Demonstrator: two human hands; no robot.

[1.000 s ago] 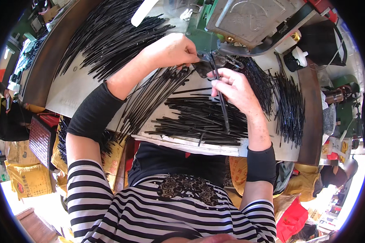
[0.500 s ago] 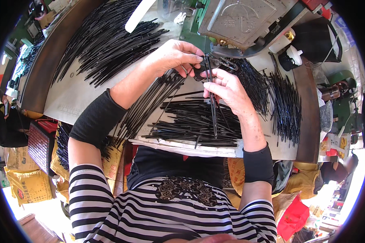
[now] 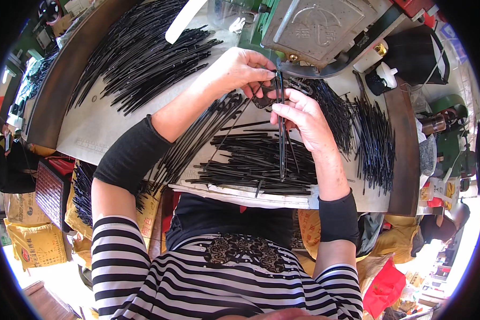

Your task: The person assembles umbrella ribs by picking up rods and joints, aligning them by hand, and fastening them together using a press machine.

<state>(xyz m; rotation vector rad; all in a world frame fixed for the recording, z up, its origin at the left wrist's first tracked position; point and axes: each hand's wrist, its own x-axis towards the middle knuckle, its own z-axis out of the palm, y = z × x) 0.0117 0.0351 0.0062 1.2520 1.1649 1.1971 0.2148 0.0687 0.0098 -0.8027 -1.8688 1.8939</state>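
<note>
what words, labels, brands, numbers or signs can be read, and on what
Wording isn't copied out here, only where it stands:
Grey metal plate: raised characters flanking an umbrella emblem.
Yellow sack, lower left: print, too small to read.
Pale tabletop, left: faint marks, too blurred to read.

mach. [image 3: 320, 29] blocks fwd, rods [image 3: 261, 160] nearside, tabletop [image 3: 82, 130] gap L

Workshop, heavy bench machine [image 3: 317, 34], heaped black rods [image 3: 154, 66]

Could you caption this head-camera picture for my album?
Right hand holding slender black rods before a grey-green machine, left hand near their far end.
</note>
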